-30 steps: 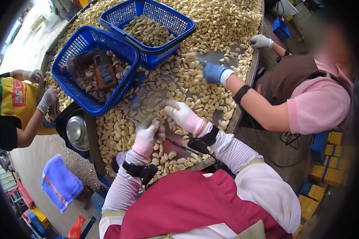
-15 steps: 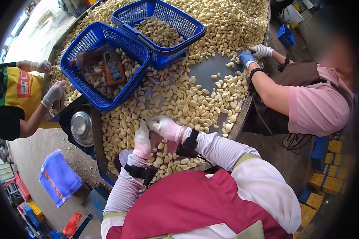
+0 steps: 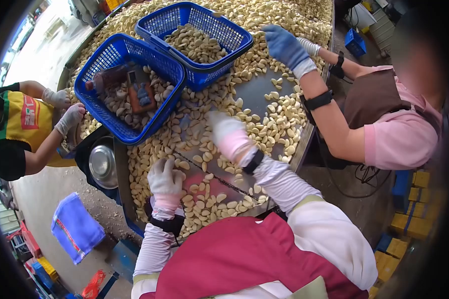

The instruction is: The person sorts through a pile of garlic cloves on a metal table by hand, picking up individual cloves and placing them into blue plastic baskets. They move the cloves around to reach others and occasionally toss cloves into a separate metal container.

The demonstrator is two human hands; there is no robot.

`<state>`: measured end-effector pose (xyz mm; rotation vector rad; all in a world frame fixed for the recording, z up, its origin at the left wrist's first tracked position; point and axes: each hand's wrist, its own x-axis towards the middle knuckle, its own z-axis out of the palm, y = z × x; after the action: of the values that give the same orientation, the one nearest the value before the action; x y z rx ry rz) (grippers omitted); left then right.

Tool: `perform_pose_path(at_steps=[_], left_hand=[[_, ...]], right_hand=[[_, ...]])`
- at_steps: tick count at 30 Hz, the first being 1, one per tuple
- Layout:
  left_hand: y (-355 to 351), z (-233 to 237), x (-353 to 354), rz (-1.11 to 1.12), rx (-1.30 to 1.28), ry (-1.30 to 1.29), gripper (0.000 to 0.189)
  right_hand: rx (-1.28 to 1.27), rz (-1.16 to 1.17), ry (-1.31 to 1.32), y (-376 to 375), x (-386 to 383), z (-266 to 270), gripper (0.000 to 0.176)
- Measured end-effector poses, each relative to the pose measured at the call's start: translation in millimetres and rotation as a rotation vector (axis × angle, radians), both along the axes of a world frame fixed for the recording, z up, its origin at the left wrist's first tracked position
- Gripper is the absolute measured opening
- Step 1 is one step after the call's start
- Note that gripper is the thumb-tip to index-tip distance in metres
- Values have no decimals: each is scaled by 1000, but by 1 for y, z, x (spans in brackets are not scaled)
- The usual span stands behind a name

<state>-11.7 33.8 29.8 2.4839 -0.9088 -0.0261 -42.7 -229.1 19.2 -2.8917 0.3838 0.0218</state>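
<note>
My left hand (image 3: 165, 180), in a white glove with a pink cuff, rests on the pale cloves, which look like peeled garlic (image 3: 139, 174). Its fingers are bent and apart, with nothing visible in them. My right hand (image 3: 226, 130), gloved the same way, is over the cloves in the middle of the metal table (image 3: 257, 94). Motion smears its fingers, so any hold is hidden. Between my hands and toward my body, a dark chain-like line (image 3: 214, 175) crosses a thinly covered part of the table.
A near blue basket (image 3: 177, 102) holds cloves, a bottle and an orange-brown object. Another blue basket (image 3: 244, 47) of cloves adjoins it. A metal bowl (image 3: 103, 160) sits left. A co-worker's blue glove (image 3: 286, 46) is at right; another co-worker's gloved hands (image 3: 71, 118) are left.
My right hand has moved away from my left, forward and right. My left hand has shifted slightly left and down. The right co-worker's blue-gloved hand has moved toward the far basket.
</note>
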Motion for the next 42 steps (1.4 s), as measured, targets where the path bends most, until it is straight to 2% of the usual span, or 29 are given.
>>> perform_pose_path(at_steps=[1,2,3,5,7,8,9,10,11,13,14,16,17,19,20,21,23,25,26,27,29,31,33,35,37,39,40,41,42], left_hand=[[-2,1,0,8,-5,8,49],[-3,6,2,6,53,-69,49],[-6,8,2,5,106,-151,49],[-9,-4,3,0,108,-88,55],[-18,-7,6,-18,106,-214,57],[-20,-7,6,-21,110,-211,57],[-20,-7,5,-21,118,-185,57],[-18,-6,4,-20,129,-159,57],[-16,-7,3,-23,143,-160,57],[-15,-10,5,-37,147,-171,56],[-15,-12,5,-32,149,-165,56],[-16,-9,4,-28,155,-160,56],[-17,-8,4,-23,156,-157,56],[-16,-12,6,-28,136,-164,56],[-16,-14,6,-26,126,-169,56],[-17,-14,6,-16,124,-164,56],[-15,-12,5,-6,135,-170,54],[-23,1,-2,39,135,-225,53],[-29,7,-6,85,132,-284,51],[-34,11,-9,83,132,-288,51],[-40,15,-18,-220,-3,-90,40],[-48,12,-25,-263,30,-71,36],[-49,7,-25,-317,59,-59,32],[-50,0,-27,-237,190,-28,24],[-50,-5,-26,-255,168,-41,22],[-50,-3,-27,-209,151,111,26],[-54,4,-27,-130,70,219,25],[-56,3,-25,-131,70,215,25],[-57,0,-21,-88,-45,245,25]], right_hand=[[30,-91,246,-17,-13,17,36],[-44,-81,300,-5,-36,41,50],[6,29,539,2,-46,54,71],[245,334,512,10,-76,65,60],[451,295,432,-1,-55,61,37],[372,136,386,-5,-35,63,22],[178,205,87,-19,-26,18,25],[87,103,75,-27,-4,9,23],[86,4,205,-34,10,-4,21],[-65,129,140,-33,12,15,17],[-59,128,140,-34,14,19,17],[103,45,285,-38,16,24,20],[99,41,287,-42,12,26,20],[411,62,273,-58,1,32,24],[726,-23,226,-66,-8,31,29],[853,-73,207,-66,-15,40,32],[815,73,40,-54,-26,38,33],[433,144,40,-32,-34,32,33],[299,137,147,-22,-35,30,33],[300,136,143,-18,-32,28,33],[206,43,267,-12,-29,20,34],[274,14,229,-16,-25,25,27],[616,-112,286,-27,-25,36,24],[637,-109,302,-31,-29,34,20],[300,61,78,-18,-45,27,22],[154,212,217,1,-49,17,21],[110,189,254,12,-47,20,20],[63,167,287,19,-43,24,20],[65,167,282,20,-38,22,20]])
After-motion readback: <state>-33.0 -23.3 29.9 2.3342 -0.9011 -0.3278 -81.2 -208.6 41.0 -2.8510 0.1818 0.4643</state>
